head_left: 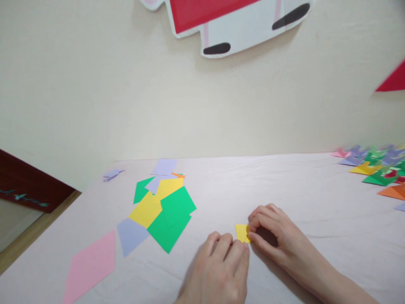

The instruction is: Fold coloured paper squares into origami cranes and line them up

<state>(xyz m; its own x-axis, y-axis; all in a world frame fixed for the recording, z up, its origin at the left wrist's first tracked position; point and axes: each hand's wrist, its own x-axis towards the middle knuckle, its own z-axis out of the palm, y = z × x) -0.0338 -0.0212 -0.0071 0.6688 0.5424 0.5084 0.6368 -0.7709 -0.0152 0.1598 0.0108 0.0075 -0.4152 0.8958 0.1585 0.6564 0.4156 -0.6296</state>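
Between my two hands is a small piece of yellow paper (241, 232), apparently folded, lying on or just above the cloth. My right hand (278, 234) pinches its right side between thumb and fingers. My left hand (221, 266) is curled over the cloth, its fingertips closed at the paper's lower edge; the thumb is largely hidden behind the fingers. The paper's right part is covered by my right fingertips. To the left, a loose spread of paper squares holds green sheets (170, 230), yellow sheets (146, 210) and a lavender sheet (131, 237).
A pink sheet (91, 266) lies front left, a folded lavender piece (112, 174) back left. Many folded colored paper shapes (379, 175) cluster at the right. The pale cloth (284, 177) meets a wall (221, 109) bearing a red and white cutout (234, 29).
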